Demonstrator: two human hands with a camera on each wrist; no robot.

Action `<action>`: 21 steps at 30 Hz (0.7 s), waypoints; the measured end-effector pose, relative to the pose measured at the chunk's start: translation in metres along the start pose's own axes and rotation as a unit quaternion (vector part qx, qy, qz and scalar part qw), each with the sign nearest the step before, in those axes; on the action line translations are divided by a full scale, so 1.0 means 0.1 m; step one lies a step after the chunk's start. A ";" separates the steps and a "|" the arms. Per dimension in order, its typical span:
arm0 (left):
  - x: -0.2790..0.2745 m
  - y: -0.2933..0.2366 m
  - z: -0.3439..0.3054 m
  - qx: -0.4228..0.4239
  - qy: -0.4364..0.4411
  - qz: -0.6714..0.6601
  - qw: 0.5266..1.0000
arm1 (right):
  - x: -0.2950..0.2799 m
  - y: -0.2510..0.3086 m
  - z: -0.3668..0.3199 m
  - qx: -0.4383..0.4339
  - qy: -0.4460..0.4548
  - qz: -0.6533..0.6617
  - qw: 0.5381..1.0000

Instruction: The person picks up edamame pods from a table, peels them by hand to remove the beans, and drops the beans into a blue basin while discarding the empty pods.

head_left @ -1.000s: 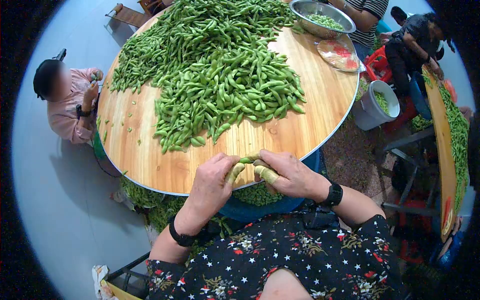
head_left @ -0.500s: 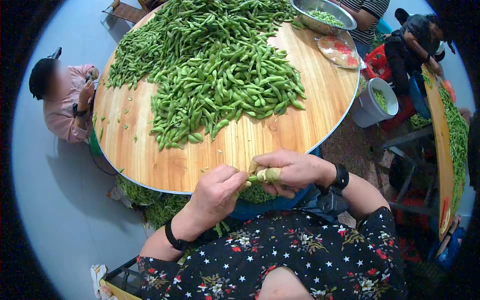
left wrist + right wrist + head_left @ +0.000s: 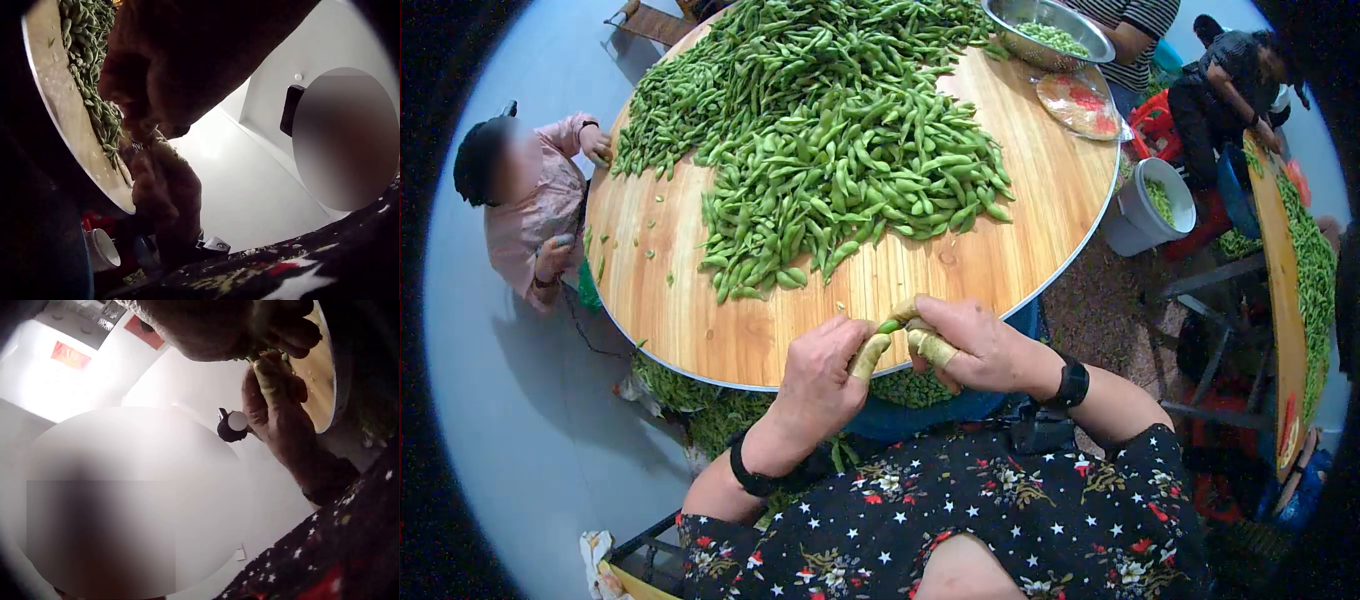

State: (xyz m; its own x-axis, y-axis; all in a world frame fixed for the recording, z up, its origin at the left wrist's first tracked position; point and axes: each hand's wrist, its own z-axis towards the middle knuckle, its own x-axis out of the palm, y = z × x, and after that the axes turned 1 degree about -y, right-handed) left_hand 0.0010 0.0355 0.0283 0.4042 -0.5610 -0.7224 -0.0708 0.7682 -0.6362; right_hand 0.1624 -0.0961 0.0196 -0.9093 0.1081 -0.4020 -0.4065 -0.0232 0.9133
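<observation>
Near the front edge of the round wooden table (image 3: pixel 800 335), one green pod (image 3: pixel 889 326) is pinched between both hands. The left hand (image 3: pixel 825 365) grips its left end with thumb and index finger; the right hand (image 3: pixel 975 345) holds the other end. Yellowish wrapping covers the thumbs and a right fingertip. A large heap of green pods (image 3: pixel 850 170) lies on the table beyond the hands. Below them, under the table edge, a blue tub (image 3: pixel 880 420) holds shelled beans (image 3: pixel 910 388). In both wrist views the hands meet, dark, with the pod mostly hidden.
A metal colander (image 3: pixel 1050 55) with beans and a plastic-wrapped item (image 3: pixel 1078 104) stand at the table's back right. A white bucket (image 3: pixel 1135 225) is on the floor at right, near a second table (image 3: pixel 1285 330). One person sits at left, others at the right.
Compared with half a second ago, the hands have moved slightly up over the table edge, thumbs now raised side by side. The person at left has reached one hand to the table.
</observation>
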 end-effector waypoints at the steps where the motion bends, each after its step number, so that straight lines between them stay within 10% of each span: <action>1: 0.00 -0.01 0.00 -0.003 -0.001 0.005 1.000 | 0.01 0.01 0.00 -0.012 -0.014 -0.037 0.999; 8: 0.03 -0.03 -0.06 0.021 -0.020 -0.008 1.000 | -0.02 -0.05 -0.01 -0.080 -0.036 -0.096 0.992; 10: 0.01 -0.03 -0.06 0.087 0.001 0.001 0.996 | -0.25 0.15 0.04 0.181 0.186 0.198 0.945; 15: -0.02 0.00 -0.04 0.175 0.015 0.062 0.983 | -0.18 -0.08 0.04 0.221 0.237 0.413 0.851; 20: 0.03 0.04 -0.06 0.149 0.026 0.138 0.979 | 0.00 -0.05 0.00 0.191 0.142 0.295 0.925; 21: 0.08 0.08 -0.07 0.131 0.014 0.135 0.982 | 0.09 -0.17 0.01 0.064 0.051 0.169 0.982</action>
State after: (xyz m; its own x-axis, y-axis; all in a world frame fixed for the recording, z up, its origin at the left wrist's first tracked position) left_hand -0.0026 0.0349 0.0160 0.3773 -0.3315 -0.8647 0.0670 0.9411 -0.3315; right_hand 0.1614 -0.0940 0.0006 -0.9972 0.0154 -0.0730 -0.0715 0.0854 0.9938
